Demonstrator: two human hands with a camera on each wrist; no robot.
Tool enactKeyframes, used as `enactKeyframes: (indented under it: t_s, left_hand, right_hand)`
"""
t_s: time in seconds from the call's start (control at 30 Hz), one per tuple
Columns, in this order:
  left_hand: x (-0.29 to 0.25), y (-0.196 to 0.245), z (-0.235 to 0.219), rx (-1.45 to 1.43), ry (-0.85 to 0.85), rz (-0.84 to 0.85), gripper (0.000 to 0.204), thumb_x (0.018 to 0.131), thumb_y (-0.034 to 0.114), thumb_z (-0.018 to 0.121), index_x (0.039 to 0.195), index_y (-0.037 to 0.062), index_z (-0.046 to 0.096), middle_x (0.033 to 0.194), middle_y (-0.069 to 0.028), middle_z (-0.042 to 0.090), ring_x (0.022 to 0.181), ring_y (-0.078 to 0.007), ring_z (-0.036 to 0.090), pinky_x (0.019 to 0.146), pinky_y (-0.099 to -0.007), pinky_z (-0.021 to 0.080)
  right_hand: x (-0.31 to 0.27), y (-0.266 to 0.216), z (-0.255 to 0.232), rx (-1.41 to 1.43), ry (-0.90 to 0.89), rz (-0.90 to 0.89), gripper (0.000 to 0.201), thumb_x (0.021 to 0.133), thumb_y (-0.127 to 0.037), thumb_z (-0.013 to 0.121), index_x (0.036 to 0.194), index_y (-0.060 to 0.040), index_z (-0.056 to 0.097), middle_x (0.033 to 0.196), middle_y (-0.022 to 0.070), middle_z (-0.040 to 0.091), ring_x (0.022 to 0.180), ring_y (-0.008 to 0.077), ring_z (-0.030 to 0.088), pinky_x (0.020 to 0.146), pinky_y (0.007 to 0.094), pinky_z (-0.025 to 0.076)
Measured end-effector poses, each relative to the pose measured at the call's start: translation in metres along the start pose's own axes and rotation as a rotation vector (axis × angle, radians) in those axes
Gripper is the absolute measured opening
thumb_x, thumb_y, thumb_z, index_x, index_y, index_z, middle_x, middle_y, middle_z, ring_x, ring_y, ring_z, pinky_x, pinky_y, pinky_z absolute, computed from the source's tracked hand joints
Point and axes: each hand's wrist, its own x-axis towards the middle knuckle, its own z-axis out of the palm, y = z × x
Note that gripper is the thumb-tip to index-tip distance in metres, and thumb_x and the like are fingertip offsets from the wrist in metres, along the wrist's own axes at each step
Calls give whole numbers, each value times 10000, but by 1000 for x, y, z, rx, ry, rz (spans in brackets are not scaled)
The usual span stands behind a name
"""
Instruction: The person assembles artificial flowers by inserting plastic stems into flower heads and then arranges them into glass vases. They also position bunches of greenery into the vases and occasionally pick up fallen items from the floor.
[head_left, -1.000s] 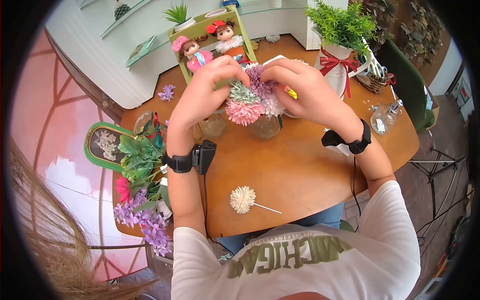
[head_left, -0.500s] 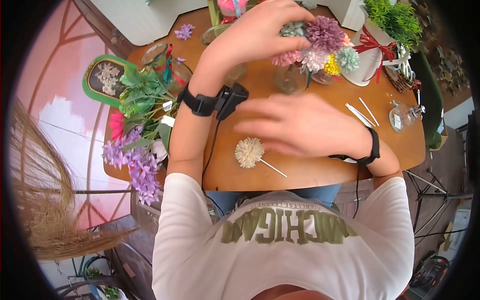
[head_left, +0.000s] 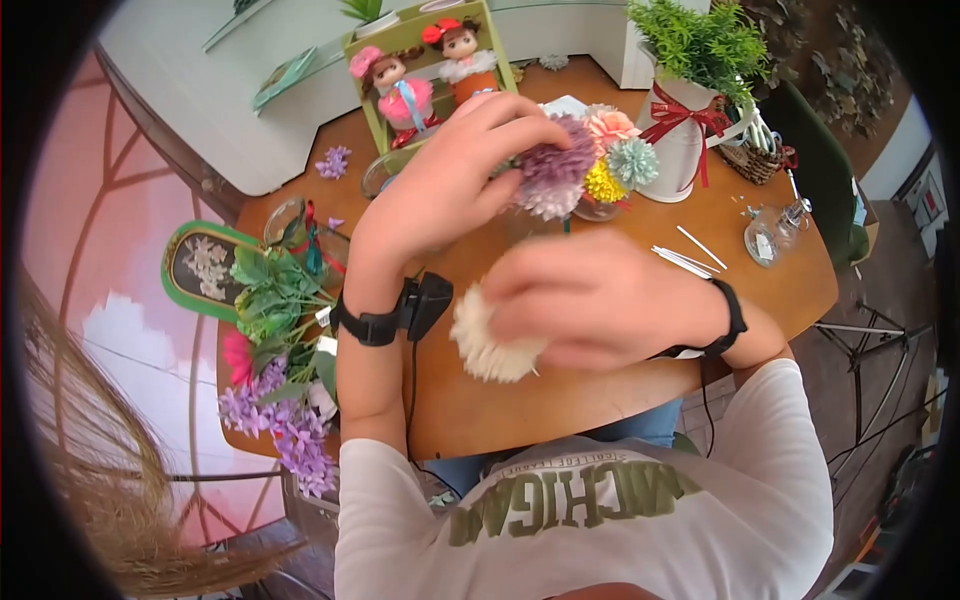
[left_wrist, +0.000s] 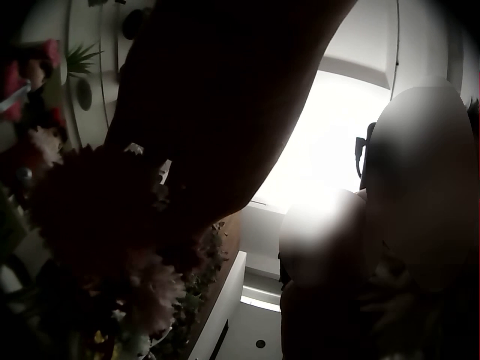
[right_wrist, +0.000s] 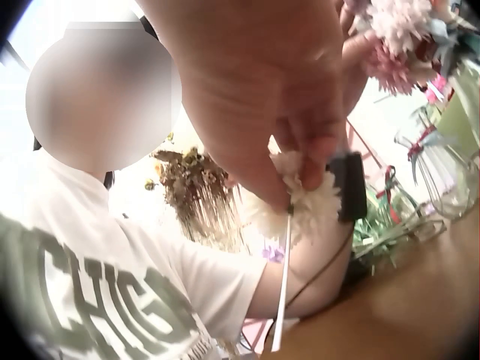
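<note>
With its fingers and thumb curled, my left hand (head_left: 465, 175) holds the purple pompom flower (head_left: 560, 160) at the top of a bunch. Beside it are a peach flower (head_left: 612, 125), a yellow one (head_left: 603, 182) and a pale teal one (head_left: 633, 162). My right hand (head_left: 610, 300), blurred in the head view, is over the table nearer my body. Its thumb and fingers pinch a cream pompom flower (right_wrist: 322, 206) at the base, where a thin white stick (right_wrist: 283, 292) comes out. In the left wrist view the flowers are dark.
Several white sticks (head_left: 685, 260) lie on the wooden table (head_left: 440, 410) at right, near a glass bottle (head_left: 765, 240). A white pitcher (head_left: 670, 160) with greenery stands behind. Artificial flowers (head_left: 285, 420) and a green frame (head_left: 190, 290) are at left; dolls (head_left: 405, 100) sit behind.
My right hand has left the bunch, come down to the cream flower lying on the table, and lifted it. The left hand has stayed at the bunch.
</note>
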Motion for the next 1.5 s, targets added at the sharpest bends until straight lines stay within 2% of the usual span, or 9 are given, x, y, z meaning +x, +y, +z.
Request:
enactKeyframes:
  t_s: [0.1,0.2,0.27,0.43,0.5,0.6,0.87,1.03,1.5]
  left_hand:
    - [-1,0,-5,-51,22,-53,412,782,-54,582,1175,60,629,1199,-104,608,1177,-317,546,1036,-411,458]
    - [-4,-9,-4,-103,22,-114,385,804,-20,579,1179,48,624,1212,-112,626,1186,-289,572,1042,-390,465]
    - [-3,-10,-4,-248,25,-211,409,810,0,605,1216,48,617,1194,-119,635,1144,-287,608,1031,-398,480]
    - [-1,-11,2,-126,70,-193,502,844,71,667,1338,66,581,1216,-134,652,1124,-304,636,1018,-412,489]
    - [-1,-9,4,-62,95,-231,518,858,107,699,1359,72,571,1227,-129,657,1144,-300,632,1002,-407,494]
    - [-2,-4,-1,-16,82,-271,520,854,147,731,1343,64,575,1236,-118,651,1166,-295,617,979,-402,499]
    - [-13,-17,-14,-166,51,-322,511,814,195,749,1260,14,578,1194,-125,621,1145,-270,599,947,-377,503]
    - [-15,-12,-17,-294,38,-347,506,807,135,698,1277,7,561,1211,-142,614,1172,-283,595,981,-376,495]
    - [-19,-23,-14,-180,24,-201,587,808,26,650,1376,19,507,1334,-128,577,1309,-262,541,1129,-390,423]
  right_hand:
    - [2,6,-45,-374,400,-50,380,636,-10,711,1008,-75,663,1017,95,657,913,281,662,711,340,540]
    - [-7,20,-68,-211,732,140,310,688,73,670,983,-22,681,1077,108,683,909,264,671,740,330,543]
    - [-18,38,-78,-41,772,123,282,873,58,682,1127,-4,576,1116,56,557,1027,105,587,879,254,468]
    - [-8,23,-68,-23,780,247,310,870,58,664,1154,-6,555,1220,79,512,1057,114,565,902,257,455]
    - [16,13,-47,-491,936,268,217,951,-16,648,1151,-17,565,1062,56,556,866,92,575,749,227,464]
    - [-4,17,-67,-605,502,8,344,759,111,660,1085,2,660,1251,172,637,1067,238,638,924,330,507]
    - [1,42,-43,-677,409,-17,344,746,128,646,1018,-74,708,1134,113,679,841,254,696,674,332,568]
    - [3,44,-29,-631,187,125,356,737,63,695,1068,-69,687,1165,116,684,1040,341,663,888,443,534]
    - [2,50,-24,-662,180,175,270,773,-9,757,1024,-49,664,1082,108,688,1005,333,664,872,430,531]
